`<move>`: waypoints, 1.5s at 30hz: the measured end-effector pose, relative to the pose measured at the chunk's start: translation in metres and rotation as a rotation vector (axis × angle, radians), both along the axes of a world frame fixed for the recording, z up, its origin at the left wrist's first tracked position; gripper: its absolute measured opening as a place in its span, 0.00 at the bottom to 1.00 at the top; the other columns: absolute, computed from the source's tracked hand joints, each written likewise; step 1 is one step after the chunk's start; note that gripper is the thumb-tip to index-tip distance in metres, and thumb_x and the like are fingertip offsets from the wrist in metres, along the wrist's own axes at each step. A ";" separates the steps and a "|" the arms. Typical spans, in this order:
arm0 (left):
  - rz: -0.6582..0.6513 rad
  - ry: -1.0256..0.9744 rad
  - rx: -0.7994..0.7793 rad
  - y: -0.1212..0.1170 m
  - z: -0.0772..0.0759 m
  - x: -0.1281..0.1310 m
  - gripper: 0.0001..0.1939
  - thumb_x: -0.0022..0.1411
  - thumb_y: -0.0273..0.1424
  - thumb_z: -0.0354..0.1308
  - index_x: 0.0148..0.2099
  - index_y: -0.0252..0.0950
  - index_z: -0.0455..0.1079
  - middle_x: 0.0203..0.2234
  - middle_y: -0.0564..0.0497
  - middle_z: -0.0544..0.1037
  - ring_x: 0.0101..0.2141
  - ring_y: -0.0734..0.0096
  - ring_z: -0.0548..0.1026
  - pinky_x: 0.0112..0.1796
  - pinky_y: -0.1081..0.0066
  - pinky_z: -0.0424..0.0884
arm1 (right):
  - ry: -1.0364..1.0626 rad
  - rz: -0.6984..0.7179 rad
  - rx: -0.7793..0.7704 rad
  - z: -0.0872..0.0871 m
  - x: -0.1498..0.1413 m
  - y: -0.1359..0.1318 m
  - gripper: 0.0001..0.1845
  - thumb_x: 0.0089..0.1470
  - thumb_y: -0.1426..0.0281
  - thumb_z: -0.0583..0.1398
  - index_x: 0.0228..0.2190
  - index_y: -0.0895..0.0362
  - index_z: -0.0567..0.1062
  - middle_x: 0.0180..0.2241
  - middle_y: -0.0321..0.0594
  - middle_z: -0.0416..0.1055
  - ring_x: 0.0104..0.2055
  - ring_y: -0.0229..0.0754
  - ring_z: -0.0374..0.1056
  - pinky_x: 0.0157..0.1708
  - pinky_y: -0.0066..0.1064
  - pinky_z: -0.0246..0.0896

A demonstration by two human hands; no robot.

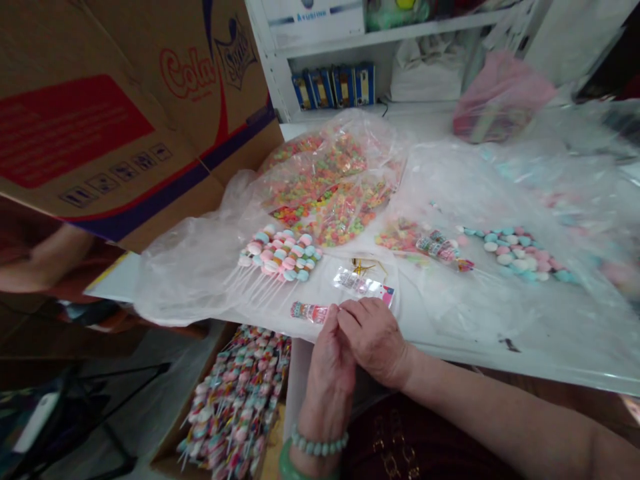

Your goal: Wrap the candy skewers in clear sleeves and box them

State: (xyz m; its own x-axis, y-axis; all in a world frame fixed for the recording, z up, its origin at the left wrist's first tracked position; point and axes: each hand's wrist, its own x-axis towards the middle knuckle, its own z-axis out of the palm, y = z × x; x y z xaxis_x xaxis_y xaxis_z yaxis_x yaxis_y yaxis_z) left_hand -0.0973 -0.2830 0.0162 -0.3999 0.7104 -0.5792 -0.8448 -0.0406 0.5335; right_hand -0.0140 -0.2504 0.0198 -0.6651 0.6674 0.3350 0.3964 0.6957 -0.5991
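A marshmallow skewer in a printed clear wrapper (309, 311) points left from between my hands, above the table's front edge. My left hand (333, 363), with a bead bracelet at the wrist, is closed around its lower end. My right hand (374, 339) meets it there, fingers pinched at the wrapper's end; the stick is hidden by the hands. Just beyond lie flat clear wrappers (356, 283) and gold twist ties (369, 268). Unwrapped marshmallow skewers (283, 257) are piled to the left, sticks toward me. Several wrapped skewers (443, 250) lie to the right.
Bags of colourful ring candies (340, 160) and loose pastel marshmallows (520, 252) cover the back and right. A large carton (140, 100) stands at left, with another person's arm (47, 260) beneath it. Below the table edge, a box holds many wrapped skewers (240, 400).
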 end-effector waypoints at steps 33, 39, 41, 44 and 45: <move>-0.174 0.446 -0.151 -0.016 0.007 -0.028 0.14 0.47 0.38 0.63 0.24 0.34 0.64 0.10 0.62 0.59 0.10 0.88 0.49 0.12 0.82 0.42 | -0.461 -0.064 0.112 -0.028 0.049 0.115 0.11 0.54 0.78 0.54 0.27 0.59 0.75 0.37 0.48 0.70 0.41 0.45 0.63 0.38 0.32 0.57; -0.148 0.403 -0.110 -0.018 0.009 -0.030 0.14 0.46 0.37 0.64 0.25 0.33 0.65 0.11 0.61 0.61 0.09 0.88 0.49 0.11 0.82 0.42 | 0.143 -0.147 -0.126 -0.010 0.056 0.096 0.08 0.53 0.72 0.55 0.27 0.57 0.73 0.32 0.41 0.71 0.37 0.41 0.66 0.40 0.32 0.59; -0.190 0.356 -0.088 -0.017 0.009 -0.026 0.15 0.45 0.38 0.65 0.27 0.33 0.66 0.12 0.61 0.62 0.09 0.88 0.50 0.11 0.82 0.43 | 0.237 -0.187 -0.394 0.001 0.051 0.082 0.06 0.51 0.71 0.55 0.26 0.56 0.72 0.27 0.36 0.71 0.29 0.38 0.65 0.32 0.29 0.60; -0.244 0.357 -0.097 -0.015 0.008 -0.017 0.16 0.45 0.40 0.65 0.27 0.33 0.66 0.12 0.61 0.63 0.09 0.88 0.49 0.11 0.82 0.43 | 0.214 -0.147 -0.581 0.012 0.035 0.055 0.06 0.50 0.71 0.55 0.25 0.56 0.71 0.21 0.32 0.69 0.22 0.35 0.62 0.26 0.26 0.56; -0.255 0.386 -0.110 -0.015 0.007 -0.014 0.16 0.45 0.40 0.65 0.26 0.33 0.66 0.12 0.61 0.62 0.09 0.88 0.49 0.11 0.82 0.43 | 0.181 -0.121 -0.545 0.014 0.029 0.045 0.06 0.50 0.72 0.55 0.25 0.56 0.71 0.21 0.32 0.69 0.23 0.36 0.63 0.27 0.26 0.56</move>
State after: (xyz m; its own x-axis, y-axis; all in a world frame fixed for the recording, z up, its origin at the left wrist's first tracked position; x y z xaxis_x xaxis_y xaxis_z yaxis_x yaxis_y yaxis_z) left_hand -0.1116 -0.2981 0.0236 -0.4214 0.7565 -0.5001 -0.5599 0.2167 0.7997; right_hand 0.0151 -0.2057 0.0340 -0.5375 0.8430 0.0231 0.3124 0.2244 -0.9231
